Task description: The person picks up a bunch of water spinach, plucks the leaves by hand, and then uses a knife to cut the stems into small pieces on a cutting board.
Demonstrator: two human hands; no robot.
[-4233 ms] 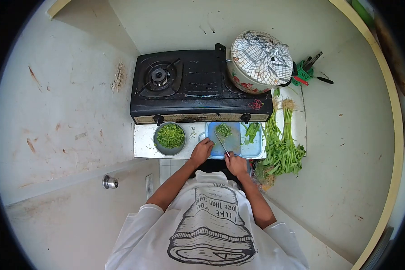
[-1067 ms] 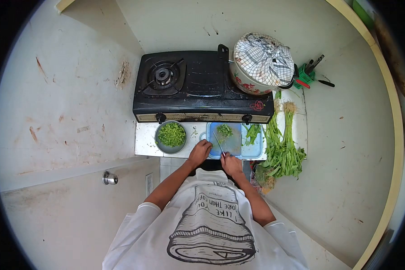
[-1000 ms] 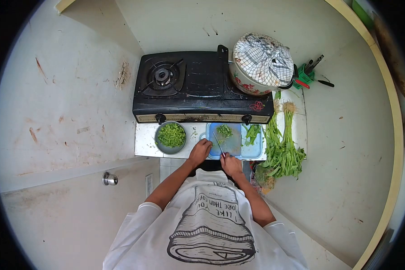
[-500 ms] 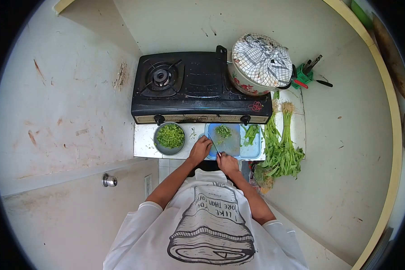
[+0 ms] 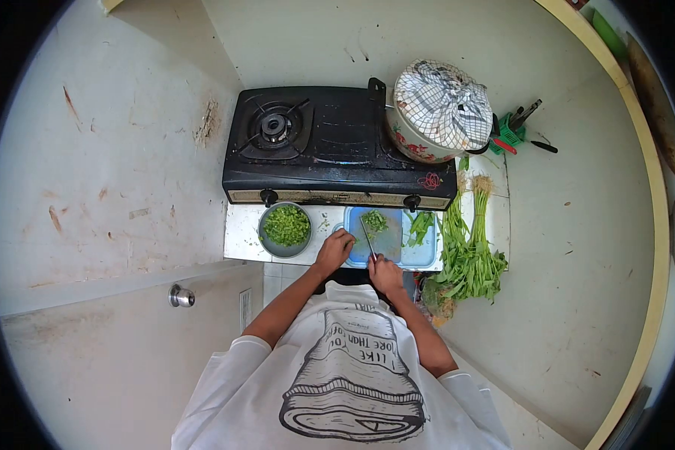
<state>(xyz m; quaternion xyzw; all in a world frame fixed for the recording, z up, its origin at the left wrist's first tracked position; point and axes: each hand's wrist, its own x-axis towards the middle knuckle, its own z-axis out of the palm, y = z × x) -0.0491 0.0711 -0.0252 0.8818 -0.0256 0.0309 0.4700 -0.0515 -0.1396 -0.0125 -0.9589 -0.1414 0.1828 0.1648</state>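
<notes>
Two hands work at the blue cutting board (image 5: 391, 247). The right hand (image 5: 386, 271) is closed round a knife (image 5: 367, 238), blade angled toward the chopped greens (image 5: 375, 221). The left hand (image 5: 334, 250) is curled at the board's left edge; cannot tell its grip. A steel bowl (image 5: 285, 227) sits just left, the gas stove (image 5: 330, 146) hems in the far side, and uncut stalks (image 5: 469, 247) lie right. The bench (image 5: 240, 236) is narrow, with a bare strip left of the bowl.

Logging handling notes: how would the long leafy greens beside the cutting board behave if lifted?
The greens are long thin stalks with leafy ends, so they would probably droop if lifted at one end. No tie shows, so stalks may slip loose. Likely light for their size.
</notes>
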